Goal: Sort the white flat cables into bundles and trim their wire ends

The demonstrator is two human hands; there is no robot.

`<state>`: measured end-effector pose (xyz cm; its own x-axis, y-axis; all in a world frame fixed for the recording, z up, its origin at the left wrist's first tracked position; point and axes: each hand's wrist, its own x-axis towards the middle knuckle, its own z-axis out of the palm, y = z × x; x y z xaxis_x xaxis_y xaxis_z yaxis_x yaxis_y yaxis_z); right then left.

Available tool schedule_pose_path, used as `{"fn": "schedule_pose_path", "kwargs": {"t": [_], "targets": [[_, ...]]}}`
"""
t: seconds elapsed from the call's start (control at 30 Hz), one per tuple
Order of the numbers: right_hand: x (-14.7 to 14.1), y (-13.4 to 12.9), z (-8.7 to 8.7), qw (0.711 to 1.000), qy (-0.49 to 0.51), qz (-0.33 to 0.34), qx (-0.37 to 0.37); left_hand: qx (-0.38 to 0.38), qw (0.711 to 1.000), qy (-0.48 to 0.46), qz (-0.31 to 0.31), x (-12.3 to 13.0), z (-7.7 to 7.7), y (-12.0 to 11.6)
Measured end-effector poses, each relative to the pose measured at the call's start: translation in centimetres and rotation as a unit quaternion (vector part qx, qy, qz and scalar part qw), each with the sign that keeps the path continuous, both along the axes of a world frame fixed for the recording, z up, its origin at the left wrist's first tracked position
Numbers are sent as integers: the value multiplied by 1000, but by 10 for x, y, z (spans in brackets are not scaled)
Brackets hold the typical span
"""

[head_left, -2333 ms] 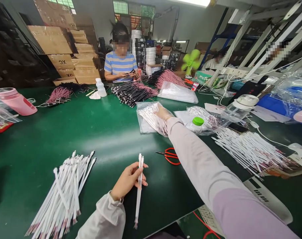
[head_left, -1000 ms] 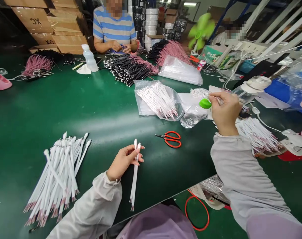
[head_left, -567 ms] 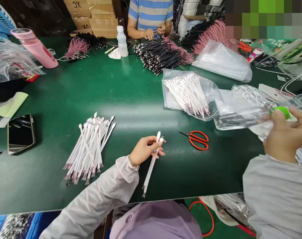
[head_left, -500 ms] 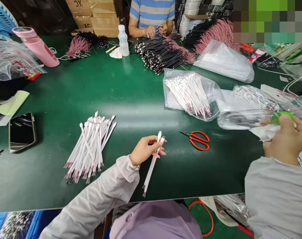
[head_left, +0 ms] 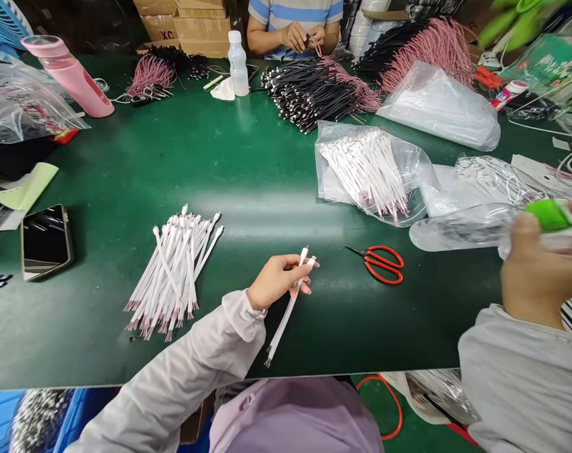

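Note:
My left hand (head_left: 280,280) is closed on two short white cables (head_left: 286,314), their connectors up by the fingertips and their pink-wired ends pointing toward the table's front edge. At the right, my right hand (head_left: 535,270) is closed around a clear bottle (head_left: 460,228) with a green cap (head_left: 547,215); the bottle lies nearly level and is blurred. A pile of white cables (head_left: 172,270) rests on the green table left of my left hand. Red-handled scissors (head_left: 382,264) lie between my hands.
Bagged white cables (head_left: 368,167) and an empty-looking plastic bag (head_left: 441,107) lie at the right. Black cables (head_left: 309,94) are heaped before a person (head_left: 292,34) across the table. A phone (head_left: 46,242), pink bottle (head_left: 71,75) and clear bottle (head_left: 238,63) stand or lie elsewhere.
My right hand has turned with the bottle, and the green cap shows more fully. The two cables in my left hand have shifted slightly. The whole view has moved a little.

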<state>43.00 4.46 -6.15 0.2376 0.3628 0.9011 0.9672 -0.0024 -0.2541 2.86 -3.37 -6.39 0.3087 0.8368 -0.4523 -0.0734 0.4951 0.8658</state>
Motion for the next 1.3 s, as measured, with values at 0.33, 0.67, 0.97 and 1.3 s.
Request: {"fn": "schedule_pose_path", "kwargs": {"t": [0.33, 0.67, 0.97, 1.3], "targets": [[-139, -39, 34, 968, 83, 216, -98, 11, 1000, 25, 14, 0, 2, 0], [-237, -50, -5, 653, 340, 421, -530, 40, 997, 56, 21, -4, -1, 4], [-237, -49, -14, 656, 401, 411, -490, 2, 999, -12, 43, -6, -4, 6], [-241, -54, -6, 665, 333, 418, -522, -6, 999, -10, 41, -6, -5, 7]]}}
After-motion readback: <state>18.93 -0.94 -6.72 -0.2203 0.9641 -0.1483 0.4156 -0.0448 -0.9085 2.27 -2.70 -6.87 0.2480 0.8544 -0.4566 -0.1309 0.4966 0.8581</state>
